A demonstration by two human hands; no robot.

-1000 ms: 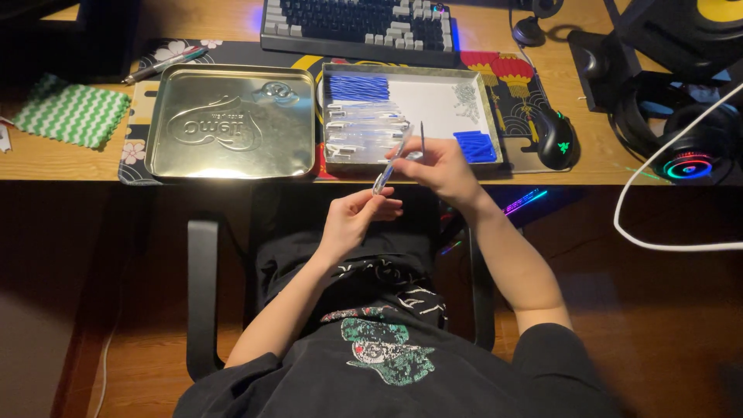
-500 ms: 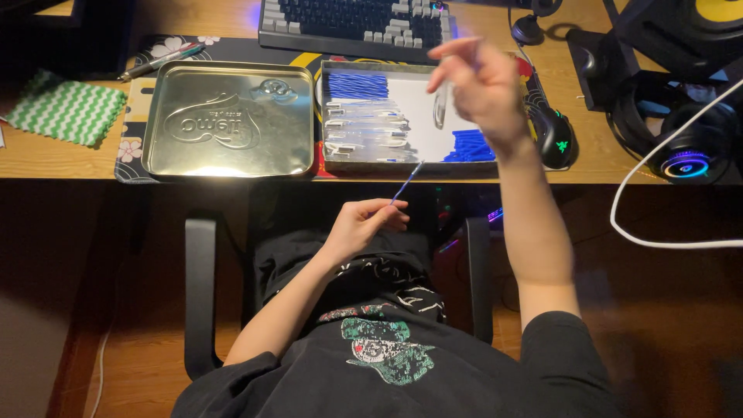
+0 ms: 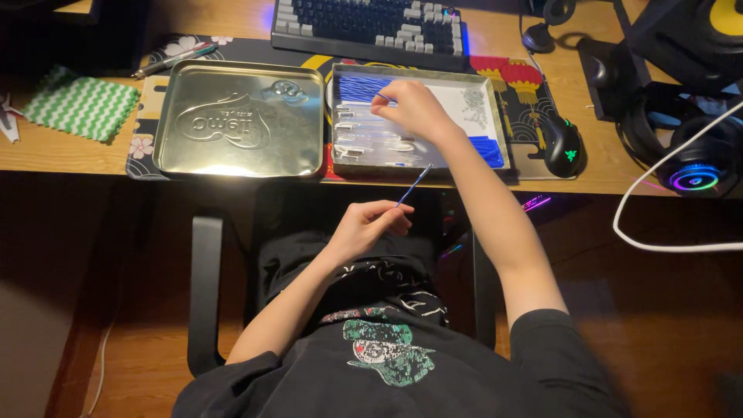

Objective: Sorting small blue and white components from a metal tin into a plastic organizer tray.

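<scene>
Since half a second ago our right hand (image 3: 418, 108) has come down from above the tray (image 3: 495, 116), upper centre of frame, and now reaches into it, fingers pressed together at the blue strips (image 3: 364, 87); what they pinch we cannot tell. Our left hand (image 3: 368, 226) stays mid-frame below the bench (image 3: 93, 159) edge, grip pinching one thin blue stick (image 3: 415, 184) pointing up-right. We count one tray, one embossed metal lid (image 3: 240, 120) left of it, one keyboard (image 3: 364, 27), one mouse (image 3: 563, 143).
</scene>
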